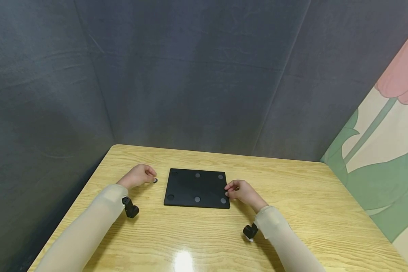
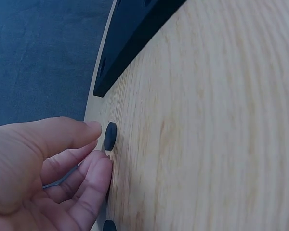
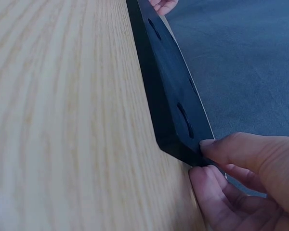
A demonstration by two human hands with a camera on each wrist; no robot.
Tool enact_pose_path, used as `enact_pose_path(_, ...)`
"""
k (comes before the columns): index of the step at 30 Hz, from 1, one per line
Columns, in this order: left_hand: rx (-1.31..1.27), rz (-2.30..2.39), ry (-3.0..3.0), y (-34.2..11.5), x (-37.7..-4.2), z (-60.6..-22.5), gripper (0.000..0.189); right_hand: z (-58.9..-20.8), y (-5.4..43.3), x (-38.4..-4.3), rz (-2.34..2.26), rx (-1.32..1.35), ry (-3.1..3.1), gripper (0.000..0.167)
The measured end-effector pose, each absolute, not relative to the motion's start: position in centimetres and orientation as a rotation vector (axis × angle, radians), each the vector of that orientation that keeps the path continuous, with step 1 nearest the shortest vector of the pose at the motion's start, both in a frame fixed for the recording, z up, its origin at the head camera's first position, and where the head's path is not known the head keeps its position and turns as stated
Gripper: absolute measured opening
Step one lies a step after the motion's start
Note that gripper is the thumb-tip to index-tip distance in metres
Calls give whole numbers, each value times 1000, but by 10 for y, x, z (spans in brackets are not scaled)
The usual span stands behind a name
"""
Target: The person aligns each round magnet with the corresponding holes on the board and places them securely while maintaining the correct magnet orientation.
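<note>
A black rectangular board (image 1: 194,187) with several round marks, looking like shallow recesses, lies flat on the wooden table. My right hand (image 1: 242,192) grips its right edge; in the right wrist view the thumb (image 3: 226,147) is on the top face and the fingers are against the side. Left of the board, my left hand (image 1: 140,176) is at a small black disc (image 2: 111,136) lying on the table. The left thumb and fingertips are beside the disc with a gap between them; whether they touch it I cannot tell.
Another black disc (image 2: 109,225) shows below the left hand at the bottom of the left wrist view. The wooden table (image 1: 197,238) ends at a dark grey cloth (image 1: 190,94) behind and to the left. A floral panel (image 1: 384,158) stands on the right.
</note>
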State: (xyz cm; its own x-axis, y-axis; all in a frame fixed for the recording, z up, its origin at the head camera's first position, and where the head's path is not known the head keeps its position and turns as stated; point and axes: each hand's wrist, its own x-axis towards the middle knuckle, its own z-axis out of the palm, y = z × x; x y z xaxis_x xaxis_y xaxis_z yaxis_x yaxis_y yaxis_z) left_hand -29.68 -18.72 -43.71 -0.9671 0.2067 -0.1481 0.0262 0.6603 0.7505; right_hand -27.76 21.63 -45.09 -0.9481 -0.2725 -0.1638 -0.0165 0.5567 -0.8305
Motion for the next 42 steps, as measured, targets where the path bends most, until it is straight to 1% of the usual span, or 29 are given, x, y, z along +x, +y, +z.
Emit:
enact_pose_path(19,136,1141,2666,-179,-292,-429,19,-450,217,-278,-1341,-252,2520,18)
enact_pose_path(25,163,1140,2663,-180,-290,-426,16,-451,218,-278,-1344,-256,2520,17)
enact_pose_path(34,115,1091,2694,-177,-292,-431,18,-451,217,-278,-1336,-251,2526,17)
enact_pose_path(42,103,1073,2705,-177,-294,-431,16,-451,217,-279,-1333,-238,2530,16)
